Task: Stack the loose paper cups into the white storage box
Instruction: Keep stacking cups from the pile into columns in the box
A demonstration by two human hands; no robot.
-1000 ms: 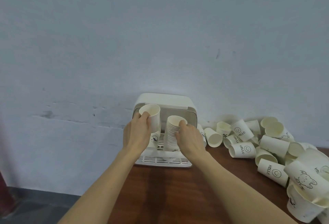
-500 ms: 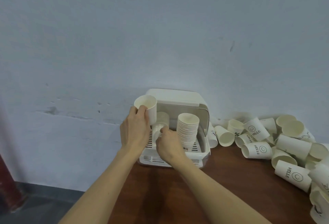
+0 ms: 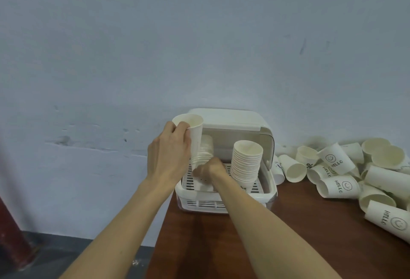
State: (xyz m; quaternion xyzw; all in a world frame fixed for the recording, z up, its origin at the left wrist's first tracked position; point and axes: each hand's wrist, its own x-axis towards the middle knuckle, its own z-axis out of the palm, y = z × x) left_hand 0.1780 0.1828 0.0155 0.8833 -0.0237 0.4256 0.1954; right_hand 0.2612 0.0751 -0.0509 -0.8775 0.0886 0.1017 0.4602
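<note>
The white storage box (image 3: 224,203) stands on the brown table against the wall, its lid tipped back. Inside at the right rises a tall stack of paper cups (image 3: 246,161). A second stack (image 3: 205,150) stands at the left inside, partly hidden by my hands. My left hand (image 3: 168,156) grips a single upright paper cup (image 3: 192,132) at the box's left top edge. My right hand (image 3: 207,171) reaches into the box and holds the base of the left stack. A heap of loose cups (image 3: 346,172) lies to the right of the box.
The table's left edge runs just under the box, with grey floor (image 3: 55,254) below. A dark red post (image 3: 13,234) stands at the far left. The blue-grey wall (image 3: 199,35) is directly behind the box. Brown table top (image 3: 299,223) lies between box and heap.
My right hand left the tall stack standing at the box's right and moved to the left stack. My left hand lifted its cup a little. The view shifted left.
</note>
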